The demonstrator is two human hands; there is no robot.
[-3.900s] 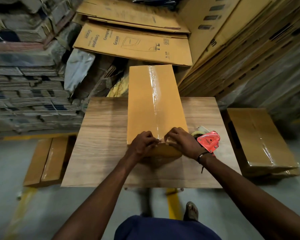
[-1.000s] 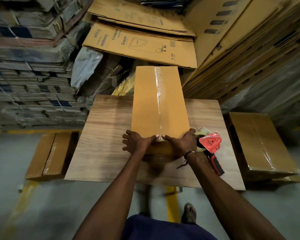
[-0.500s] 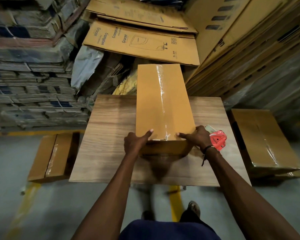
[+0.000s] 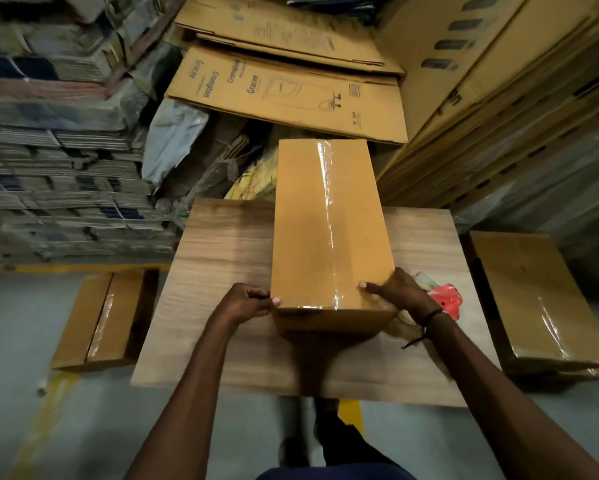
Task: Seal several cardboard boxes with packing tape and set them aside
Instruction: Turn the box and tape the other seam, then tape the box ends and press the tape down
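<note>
Now the taped box (image 4: 329,230) sits between both hands, left hand (image 4: 246,303) and right hand (image 4: 400,292) each holding a near corner.

Bare wooden table (image 4: 218,258) lies open left of the taped cardboard box (image 4: 329,230), while on its right the red tape dispenser (image 4: 445,299) crowds the gap and flattened cartons (image 4: 287,95) wall the far side.
</note>
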